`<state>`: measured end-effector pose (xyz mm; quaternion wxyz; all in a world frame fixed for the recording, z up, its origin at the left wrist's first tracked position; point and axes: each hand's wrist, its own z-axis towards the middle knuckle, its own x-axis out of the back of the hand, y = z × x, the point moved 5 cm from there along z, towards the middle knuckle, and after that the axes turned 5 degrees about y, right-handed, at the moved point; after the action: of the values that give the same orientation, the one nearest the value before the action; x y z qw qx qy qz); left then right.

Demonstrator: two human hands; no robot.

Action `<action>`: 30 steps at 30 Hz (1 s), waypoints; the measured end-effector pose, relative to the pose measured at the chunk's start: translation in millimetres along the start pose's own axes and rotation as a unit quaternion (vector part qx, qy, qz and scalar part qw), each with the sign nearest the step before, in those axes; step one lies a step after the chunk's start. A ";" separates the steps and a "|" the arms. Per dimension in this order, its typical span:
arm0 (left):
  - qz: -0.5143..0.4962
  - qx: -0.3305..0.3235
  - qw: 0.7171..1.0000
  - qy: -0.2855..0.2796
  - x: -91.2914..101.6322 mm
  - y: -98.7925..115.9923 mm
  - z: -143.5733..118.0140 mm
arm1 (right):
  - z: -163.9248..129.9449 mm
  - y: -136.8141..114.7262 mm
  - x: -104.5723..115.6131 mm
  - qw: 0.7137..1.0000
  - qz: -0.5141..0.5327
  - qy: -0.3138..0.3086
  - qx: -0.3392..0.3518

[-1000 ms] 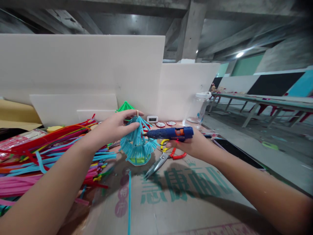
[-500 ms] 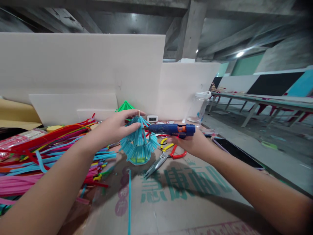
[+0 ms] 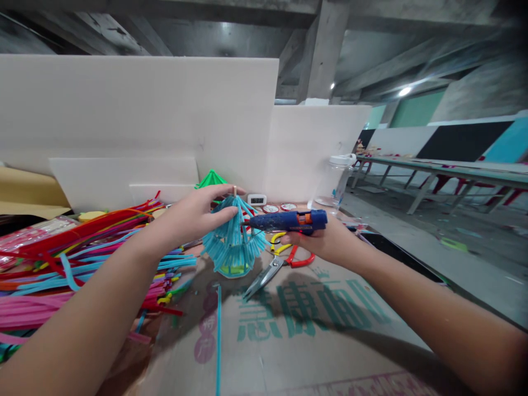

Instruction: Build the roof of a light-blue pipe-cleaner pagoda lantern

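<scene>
While the left hand point(image 3: 193, 217) pinches the wooden tip of the blue straw lantern point(image 3: 234, 237), steadying it upright on the cardboard sheet point(image 3: 313, 330), the right hand point(image 3: 325, 242) wraps fully around a blue glue gun point(image 3: 289, 221), nozzle seemingly touching the straws. Scissors point(image 3: 274, 267) lie just right; loose straws point(image 3: 61, 264) are piled far left.

The work surface is a table covered by a flattened cardboard sheet point(image 3: 313, 341) printed with green characters, filling the lower centre of the frame. Directly on it lie:

- a pile of coloured pipe cleaners point(image 3: 61, 264), at the left edge;
- a single blue pipe cleaner point(image 3: 218, 335), lower centre, running toward the bottom edge;
- scissors point(image 3: 268, 272) with red and yellow handles, centre;
- a clear plastic jar point(image 3: 336, 184), centre right, near the white foam boards point(image 3: 165, 121) standing along the back.
</scene>
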<state>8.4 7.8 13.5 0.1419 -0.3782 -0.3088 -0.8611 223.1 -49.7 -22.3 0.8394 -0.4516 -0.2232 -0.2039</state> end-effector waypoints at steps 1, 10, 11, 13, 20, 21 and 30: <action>-0.002 0.001 1.000 -0.001 0.0 -0.1 -0.1 | -0.4 -0.7 0.1 1.000 -0.003 -0.004 0.001; -0.012 0.010 1.000 -0.004 -0.2 -4.4 1.0 | -1.9 -8.3 5.0 0.994 -0.104 -0.001 0.038; -0.012 0.010 1.000 -0.005 -0.4 -4.1 1.1 | -2.2 -10.7 5.9 0.991 -0.125 0.003 0.046; -0.012 0.010 1.000 -0.005 -0.6 -3.6 1.3 | -3.5 -17.3 7.1 0.984 -0.165 0.004 0.070; -0.012 0.005 1.000 -0.003 -0.3 -5.7 2.2 | -11.1 -33.5 5.1 0.963 -0.249 -0.003 0.102; -0.010 0.007 1.000 -0.003 -0.3 -6.3 2.3 | -12.3 -34.5 4.1 0.961 -0.254 -0.003 0.112; -0.009 0.015 1.000 -0.001 0.1 -6.6 2.7 | -15.2 -32.4 4.1 0.944 -0.290 0.019 0.156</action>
<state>6.7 14.6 12.1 0.1398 -0.3739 -0.3246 -0.8575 211.8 -79.6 -5.8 0.8079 -0.2266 -0.3576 -0.4100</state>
